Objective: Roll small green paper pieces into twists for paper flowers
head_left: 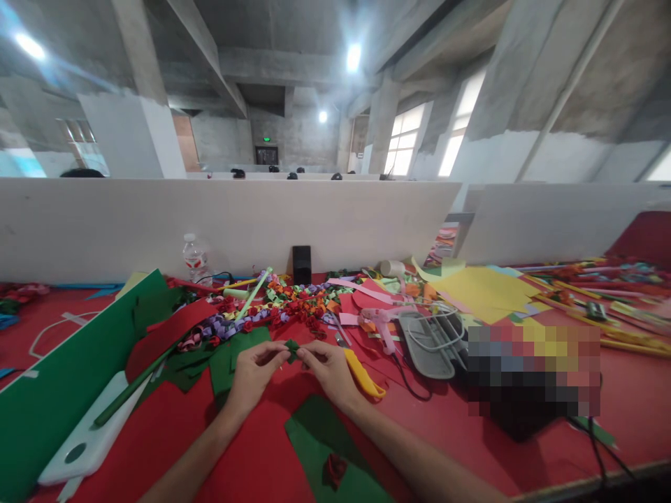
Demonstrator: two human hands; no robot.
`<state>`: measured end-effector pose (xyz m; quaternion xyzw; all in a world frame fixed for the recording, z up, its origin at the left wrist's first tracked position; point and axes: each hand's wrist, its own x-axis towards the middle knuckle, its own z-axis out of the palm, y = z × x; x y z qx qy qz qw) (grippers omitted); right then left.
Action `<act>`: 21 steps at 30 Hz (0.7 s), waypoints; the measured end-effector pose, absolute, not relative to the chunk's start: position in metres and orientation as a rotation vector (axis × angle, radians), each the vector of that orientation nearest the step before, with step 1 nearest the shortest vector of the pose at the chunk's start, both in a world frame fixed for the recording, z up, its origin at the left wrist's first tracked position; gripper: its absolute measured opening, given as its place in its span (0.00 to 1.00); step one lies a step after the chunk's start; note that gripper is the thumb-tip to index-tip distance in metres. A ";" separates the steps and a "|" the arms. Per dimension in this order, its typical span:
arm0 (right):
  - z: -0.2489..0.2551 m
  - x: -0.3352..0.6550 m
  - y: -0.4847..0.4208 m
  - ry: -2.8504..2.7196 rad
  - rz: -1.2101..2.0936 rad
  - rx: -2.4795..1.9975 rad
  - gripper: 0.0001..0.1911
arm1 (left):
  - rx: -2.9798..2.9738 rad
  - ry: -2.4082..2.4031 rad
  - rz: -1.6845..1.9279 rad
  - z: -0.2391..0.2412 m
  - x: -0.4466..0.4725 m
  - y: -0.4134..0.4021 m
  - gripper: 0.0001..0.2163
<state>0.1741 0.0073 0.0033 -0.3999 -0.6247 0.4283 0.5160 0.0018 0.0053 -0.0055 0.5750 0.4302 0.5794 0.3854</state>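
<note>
A small dark green folded paper piece (292, 347) is pinched between both my hands above the red paper. My left hand (256, 365) grips its left side with thumb and fingertips. On the opposite side, my right hand (329, 368) holds it in the same way. Just right of my right hand lies a yellow curved handle (365, 377); its tool's kind is unclear. Below my hands, a dark red paper rose (334, 469) rests on a green paper sheet (309, 423). More green paper (223, 367) lies beside my left hand.
Several small coloured paper flowers (298, 304) heap behind my hands. A pink glue gun (385, 327) with a cord and a grey case (427, 346) lie right. Left are a green board (78, 363) and white device (97, 433). A bottle (193, 260) stands by the white partition (235, 220).
</note>
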 end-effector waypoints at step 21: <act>-0.008 0.173 0.015 -1.147 1.543 -0.810 0.19 | 1.459 1.077 1.509 0.001 0.004 0.002 0.07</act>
